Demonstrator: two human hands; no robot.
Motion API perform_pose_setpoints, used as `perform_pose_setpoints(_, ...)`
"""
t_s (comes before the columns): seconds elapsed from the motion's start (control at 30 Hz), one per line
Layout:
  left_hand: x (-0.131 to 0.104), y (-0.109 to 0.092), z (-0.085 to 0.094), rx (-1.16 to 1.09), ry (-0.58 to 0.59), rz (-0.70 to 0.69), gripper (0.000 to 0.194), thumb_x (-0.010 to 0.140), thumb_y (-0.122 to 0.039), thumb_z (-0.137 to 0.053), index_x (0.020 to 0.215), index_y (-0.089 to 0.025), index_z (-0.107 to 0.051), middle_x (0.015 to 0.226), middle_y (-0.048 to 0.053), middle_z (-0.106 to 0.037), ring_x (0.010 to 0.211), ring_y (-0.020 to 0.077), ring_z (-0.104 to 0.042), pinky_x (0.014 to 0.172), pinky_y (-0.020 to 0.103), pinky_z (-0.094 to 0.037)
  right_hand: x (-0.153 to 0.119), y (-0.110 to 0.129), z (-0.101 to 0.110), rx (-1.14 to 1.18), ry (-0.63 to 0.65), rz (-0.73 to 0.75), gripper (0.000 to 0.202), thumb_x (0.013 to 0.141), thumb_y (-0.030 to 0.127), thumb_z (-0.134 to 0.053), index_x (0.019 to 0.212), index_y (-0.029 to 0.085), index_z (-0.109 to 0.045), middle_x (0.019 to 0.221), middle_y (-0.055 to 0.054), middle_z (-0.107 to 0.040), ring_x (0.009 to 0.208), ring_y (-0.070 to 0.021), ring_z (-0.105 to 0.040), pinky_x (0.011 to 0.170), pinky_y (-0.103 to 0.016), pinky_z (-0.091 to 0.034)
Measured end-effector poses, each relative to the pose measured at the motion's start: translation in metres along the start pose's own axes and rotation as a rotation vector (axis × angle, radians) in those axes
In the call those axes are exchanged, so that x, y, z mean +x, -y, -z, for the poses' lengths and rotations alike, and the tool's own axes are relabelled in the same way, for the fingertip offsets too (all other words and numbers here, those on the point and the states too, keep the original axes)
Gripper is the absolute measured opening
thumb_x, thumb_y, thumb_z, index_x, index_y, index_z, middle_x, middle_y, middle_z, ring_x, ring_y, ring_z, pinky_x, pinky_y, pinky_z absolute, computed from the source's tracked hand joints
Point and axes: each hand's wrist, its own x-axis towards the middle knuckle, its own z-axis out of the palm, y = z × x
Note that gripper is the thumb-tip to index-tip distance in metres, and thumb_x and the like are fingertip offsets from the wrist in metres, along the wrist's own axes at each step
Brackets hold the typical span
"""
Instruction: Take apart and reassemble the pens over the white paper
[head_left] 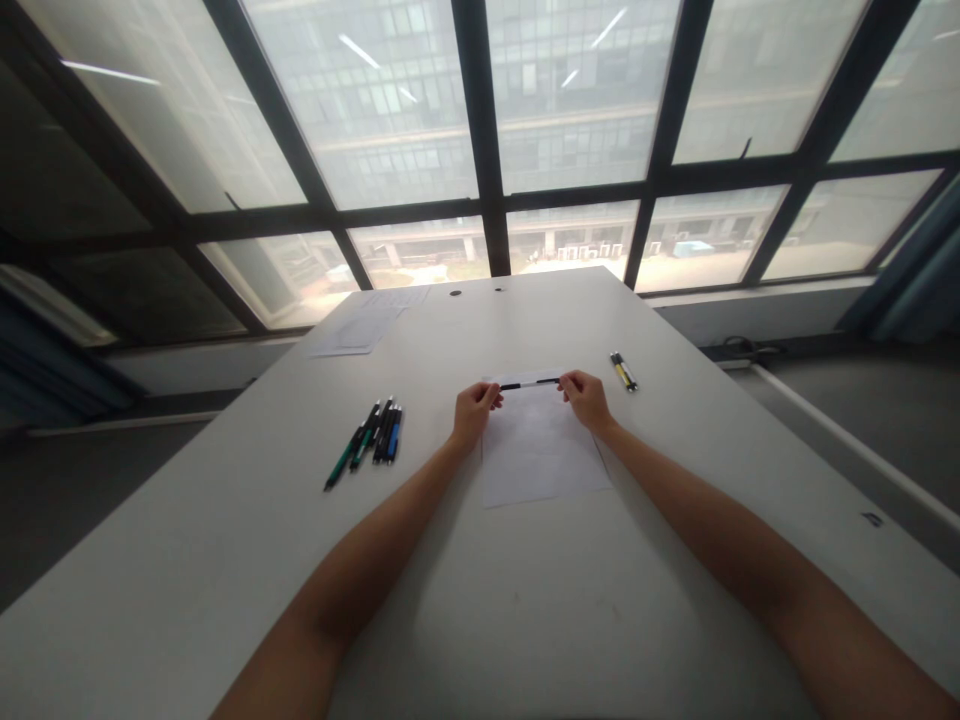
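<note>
Both hands grip a black-and-white pen (529, 384), stretched sideways between them over the top of a white sheet of paper (544, 450). My left hand (475, 410) is closed on the pen's left end, fingertips pinched together. At the opposite end, my right hand (586, 398) pinches it between thumb and fingers. The pen's pale middle section shows between two dark parts; its very ends are hidden by the fingers. Whether it is in one piece cannot be made out.
Left of the hands lies a bunch of several green, black and blue pens (375, 435). A small group of yellow and dark pens (622, 372) rests to the right. More paper sheets (356, 328) are on the far left of the white table (525, 590). Windows stand behind.
</note>
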Motion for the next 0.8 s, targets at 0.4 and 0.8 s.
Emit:
perform_pose_setpoints(0.4,0.0011,0.0023,0.0004,0.0,0.013,-0.005,0.038,0.082,-0.05,-0.065,0.07,-0.014,-0.068,0.064,0.005,-0.066,0.058,0.0129,-0.057,0.058,0.026,-0.044,0.0004,-0.0005,0.0002,-0.004,-0.002,0.002,0.031,0.088,0.039,-0.054,0.069,0.017,-0.065,0.052,0.0,-0.057,0.049,-0.0127,-0.051,0.051,-0.024,-0.038)
perform_pose_setpoints(0.8,0.0008,0.003,0.0003,-0.002,0.011,0.001,0.039,0.082,-0.051,-0.065,0.07,-0.014,-0.068,0.065,0.005,-0.067,0.058,0.0131,-0.058,0.058,0.026,-0.044,-0.0004,0.0011,0.0003,-0.015,-0.002,-0.001,0.034,0.088,0.043,-0.054,0.07,0.017,-0.065,0.053,0.0,-0.058,0.05,-0.0133,-0.053,0.053,-0.025,-0.04)
